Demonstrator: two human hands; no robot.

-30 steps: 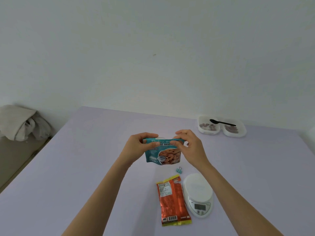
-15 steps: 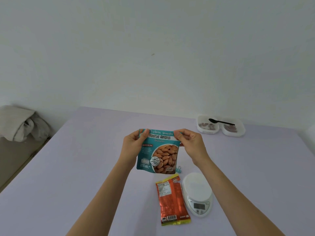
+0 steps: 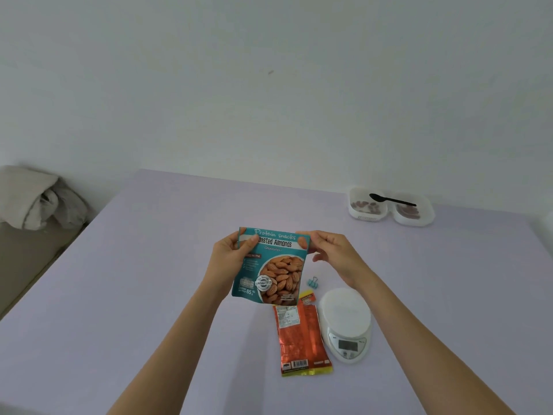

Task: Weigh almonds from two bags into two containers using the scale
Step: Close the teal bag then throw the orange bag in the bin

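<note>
So over the table the teal almond bag has gone from bunched up flat a second ago to hanging upright, label facing me. The left hand grips its top-left corner, thumb across the front. The right hand pinches the top-right corner, other fingers loose. Reads like it's been straightened to get at the mouth, though I can't tell if the top's open or sealed.

The orange bag lies flat at 6 o'clock below it. The scale is just beside that at 5, pan bare. The containers sit well off at 1 o'clock, almonds in both, with a black spoon across them. I'd guess one has to come to the scale. Tiny binder clip at 4, harmless.
</note>
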